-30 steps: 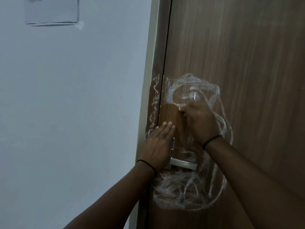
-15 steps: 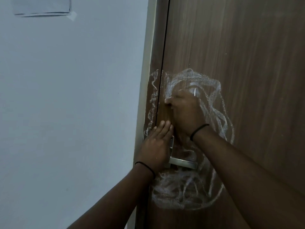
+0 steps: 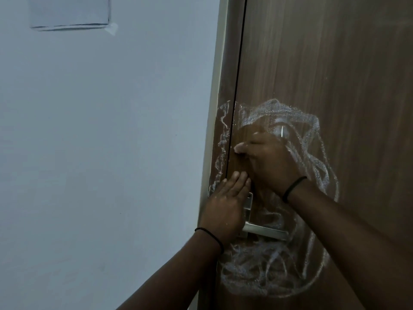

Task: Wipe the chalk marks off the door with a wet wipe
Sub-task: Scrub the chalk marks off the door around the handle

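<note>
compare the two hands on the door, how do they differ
The left hand lies flat with fingers straight, beside the handle; the right hand is higher, fingers bunched, rubbing among the chalk marks. Whether it holds a wipe is unclear. Both touch the door and wear black wristbands.

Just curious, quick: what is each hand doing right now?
Left hand: open, fingers straight, flat on the door above the handle.
Right hand: curled against the door among the chalk; wipe not visible, cannot tell.
</note>
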Available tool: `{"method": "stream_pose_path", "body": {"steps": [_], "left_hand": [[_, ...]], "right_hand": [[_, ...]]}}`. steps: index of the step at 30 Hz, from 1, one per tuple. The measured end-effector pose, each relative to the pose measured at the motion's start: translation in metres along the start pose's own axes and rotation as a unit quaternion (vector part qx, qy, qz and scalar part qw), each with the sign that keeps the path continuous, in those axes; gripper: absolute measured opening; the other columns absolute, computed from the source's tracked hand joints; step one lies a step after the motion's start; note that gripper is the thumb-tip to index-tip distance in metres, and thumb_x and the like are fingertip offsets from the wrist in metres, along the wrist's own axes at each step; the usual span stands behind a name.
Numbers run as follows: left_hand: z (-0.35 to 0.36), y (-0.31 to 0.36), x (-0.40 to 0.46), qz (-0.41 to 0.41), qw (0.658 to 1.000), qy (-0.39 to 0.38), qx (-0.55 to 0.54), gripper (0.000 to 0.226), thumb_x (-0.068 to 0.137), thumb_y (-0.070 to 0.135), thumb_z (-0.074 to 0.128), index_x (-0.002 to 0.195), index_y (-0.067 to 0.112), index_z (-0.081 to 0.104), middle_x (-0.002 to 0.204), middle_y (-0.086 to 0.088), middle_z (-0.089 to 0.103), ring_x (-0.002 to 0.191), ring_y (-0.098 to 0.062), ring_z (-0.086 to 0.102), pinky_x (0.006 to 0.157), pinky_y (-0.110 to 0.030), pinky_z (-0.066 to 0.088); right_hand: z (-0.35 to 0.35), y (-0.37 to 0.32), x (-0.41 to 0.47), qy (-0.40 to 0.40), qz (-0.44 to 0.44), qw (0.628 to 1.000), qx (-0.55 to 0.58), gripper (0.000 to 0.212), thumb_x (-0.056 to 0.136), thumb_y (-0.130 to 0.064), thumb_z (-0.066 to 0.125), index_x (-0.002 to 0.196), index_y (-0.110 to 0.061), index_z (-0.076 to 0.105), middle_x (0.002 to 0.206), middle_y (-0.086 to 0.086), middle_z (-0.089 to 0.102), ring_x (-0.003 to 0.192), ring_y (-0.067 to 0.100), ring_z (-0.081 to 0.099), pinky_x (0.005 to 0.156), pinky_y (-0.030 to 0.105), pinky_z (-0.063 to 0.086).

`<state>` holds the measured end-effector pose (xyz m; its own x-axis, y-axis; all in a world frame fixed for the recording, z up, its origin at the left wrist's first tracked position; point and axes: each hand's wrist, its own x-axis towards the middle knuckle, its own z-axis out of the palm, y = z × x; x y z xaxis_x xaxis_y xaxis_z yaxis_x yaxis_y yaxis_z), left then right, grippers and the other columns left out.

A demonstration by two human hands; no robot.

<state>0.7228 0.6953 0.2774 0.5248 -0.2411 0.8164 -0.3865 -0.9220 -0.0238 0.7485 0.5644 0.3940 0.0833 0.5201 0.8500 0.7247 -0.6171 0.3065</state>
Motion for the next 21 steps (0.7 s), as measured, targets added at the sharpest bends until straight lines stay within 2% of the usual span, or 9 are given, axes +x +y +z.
{"method": "stream_pose_path", "body": {"steps": [3, 5, 7, 9, 12, 15, 19, 21], "left_hand": [[0.002, 0.002, 0.0, -0.001, 1.0, 0.002, -0.005, 0.064, 0.087, 0.009, 0.046, 0.149, 0.012, 0.034, 0.159, -0.004, 0.027, 0.149, -0.021, 0.019, 0.121, -0.039, 0.014], [0.004, 0.004, 0.0, -0.007, 1.0, 0.002, -0.007, 0.064, 0.087, 0.009, 0.046, 0.15, 0.012, 0.033, 0.159, -0.003, 0.026, 0.149, -0.021, 0.017, 0.121, -0.038, 0.013], [0.003, 0.003, 0.0, -0.009, 1.0, 0.004, -0.007, 0.064, 0.088, 0.009, 0.045, 0.15, 0.013, 0.033, 0.159, -0.003, 0.025, 0.15, -0.02, 0.016, 0.121, -0.036, 0.012], [0.001, 0.002, 0.0, -0.003, 1.0, 0.004, -0.001, 0.063, 0.09, 0.009, 0.044, 0.151, 0.015, 0.031, 0.16, -0.001, 0.023, 0.15, -0.018, 0.014, 0.121, -0.033, 0.008], [0.0, 0.002, -0.001, 0.0, 1.0, -0.002, 0.001, 0.065, 0.089, 0.009, 0.045, 0.152, 0.015, 0.028, 0.161, 0.0, 0.02, 0.151, -0.017, 0.011, 0.121, -0.032, 0.004], [0.0, 0.004, -0.001, -0.005, 1.0, -0.009, 0.001, 0.066, 0.091, 0.01, 0.044, 0.153, 0.016, 0.024, 0.162, 0.001, 0.016, 0.151, -0.016, 0.007, 0.121, -0.031, 0.003], [-0.005, 0.005, 0.0, -0.014, 1.0, -0.018, 0.015, 0.064, 0.092, 0.01, 0.041, 0.153, 0.016, 0.025, 0.162, 0.0, 0.015, 0.151, -0.015, 0.007, 0.121, -0.03, 0.003], [-0.007, 0.004, 0.002, -0.011, 0.999, -0.026, 0.02, 0.064, 0.092, 0.01, 0.042, 0.153, 0.016, 0.025, 0.162, 0.001, 0.017, 0.151, -0.015, 0.008, 0.121, -0.029, 0.002]], "right_hand": [[0.0, 0.006, 0.015, 0.072, 0.055, 0.996, 0.011, 0.02, 0.085, 0.004, 0.064, 0.096, -0.007, 0.077, 0.095, 0.01, 0.072, 0.089, 0.027, 0.064, 0.078, 0.042, 0.054], [0.005, -0.007, 0.023, 0.05, 0.038, 0.998, -0.006, 0.02, 0.083, 0.002, 0.066, 0.096, -0.008, 0.077, 0.093, 0.01, 0.071, 0.09, 0.03, 0.062, 0.076, 0.04, 0.053], [0.008, -0.015, 0.015, 0.001, -0.015, 0.999, -0.028, 0.018, 0.08, 0.001, 0.071, 0.093, -0.01, 0.078, 0.089, 0.008, 0.07, 0.088, 0.029, 0.062, 0.073, 0.037, 0.052], [0.003, -0.011, 0.0, -0.035, -0.028, 0.999, -0.007, 0.018, 0.079, 0.003, 0.074, 0.092, -0.009, 0.079, 0.087, 0.008, 0.071, 0.085, 0.028, 0.063, 0.071, 0.034, 0.053], [-0.013, 0.005, 0.001, 0.002, 0.026, 0.999, 0.022, 0.017, 0.086, -0.002, 0.067, 0.095, -0.011, 0.078, 0.093, 0.007, 0.072, 0.087, 0.025, 0.064, 0.077, 0.042, 0.054], [-0.014, 0.008, 0.029, 0.048, 0.091, 0.995, -0.016, 0.017, 0.091, -0.009, 0.063, 0.1, -0.013, 0.077, 0.093, 0.007, 0.067, 0.087, 0.023, 0.061, 0.074, 0.038, 0.052], [-0.007, -0.008, 0.024, -0.036, 0.033, 0.999, -0.009, 0.023, 0.088, 0.001, 0.063, 0.103, -0.009, 0.076, 0.101, 0.011, 0.068, 0.098, 0.029, 0.06, 0.081, 0.037, 0.05], [-0.015, -0.003, 0.01, -0.015, 0.041, 0.999, 0.004, 0.02, 0.086, 0.001, 0.064, 0.099, -0.009, 0.077, 0.099, 0.01, 0.07, 0.095, 0.027, 0.062, 0.082, 0.036, 0.05]]}}
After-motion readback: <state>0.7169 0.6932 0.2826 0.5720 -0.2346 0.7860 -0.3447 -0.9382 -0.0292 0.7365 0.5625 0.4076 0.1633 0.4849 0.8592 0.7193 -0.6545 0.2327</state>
